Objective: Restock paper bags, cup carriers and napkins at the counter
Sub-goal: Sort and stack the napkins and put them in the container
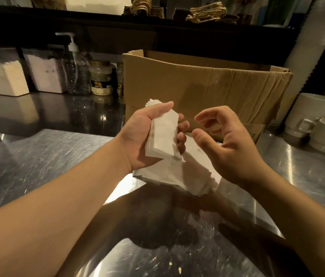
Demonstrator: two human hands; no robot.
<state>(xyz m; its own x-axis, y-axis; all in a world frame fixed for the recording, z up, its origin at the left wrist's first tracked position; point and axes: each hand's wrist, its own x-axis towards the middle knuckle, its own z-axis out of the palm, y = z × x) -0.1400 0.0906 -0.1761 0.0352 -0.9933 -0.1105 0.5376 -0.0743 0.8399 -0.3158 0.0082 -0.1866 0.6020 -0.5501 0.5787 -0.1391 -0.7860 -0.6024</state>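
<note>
My left hand (143, 136) grips a thick stack of white napkins (162, 134), thumb on top and fingers curled round the far side. A second, fanned pile of white napkins (195, 172) lies on the steel counter (38, 156) just below and right of it. My right hand (227, 144) hovers above that pile, fingers loosely curled, holding nothing. Behind both hands stands an open brown cardboard box (207, 84); its inside is hidden.
Clear containers with white and pink contents (4, 78), a pump bottle (76, 70) and jars (100, 77) line the back left. Stacked white mugs (315, 120) stand at the right. The upper shelf holds paper bags with twine handles (207, 12).
</note>
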